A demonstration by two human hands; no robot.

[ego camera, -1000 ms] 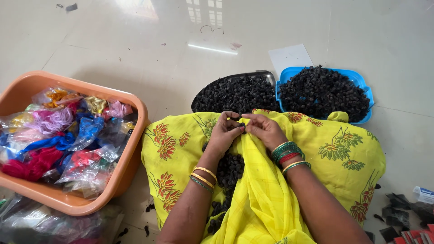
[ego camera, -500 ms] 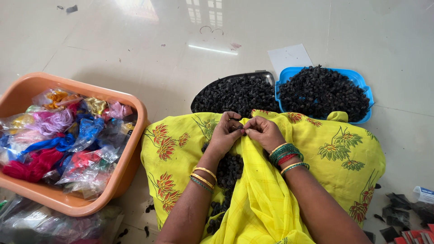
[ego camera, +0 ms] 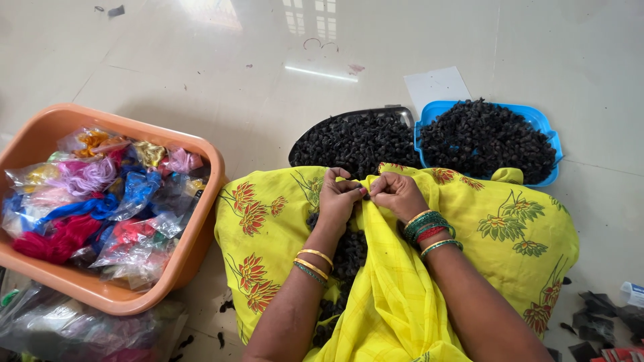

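My left hand [ego camera: 339,200] and my right hand [ego camera: 397,194] meet fingertip to fingertip over my lap, pinching something very small between them; the item itself is hidden by the fingers. Both wrists wear bangles. My lap is covered by yellow cloth with red flowers [ego camera: 523,234], and a heap of small black pieces [ego camera: 349,251] lies in its fold just under my left wrist.
A dark tray [ego camera: 402,112] and a blue tray [ego camera: 436,107], each heaped with small black pieces, stand on the pale tiled floor ahead. An orange tub [ego camera: 40,131] with bags of coloured thread sits at left. Clear plastic bags [ego camera: 60,328] lie at bottom left, black scraps [ego camera: 597,315] at right.
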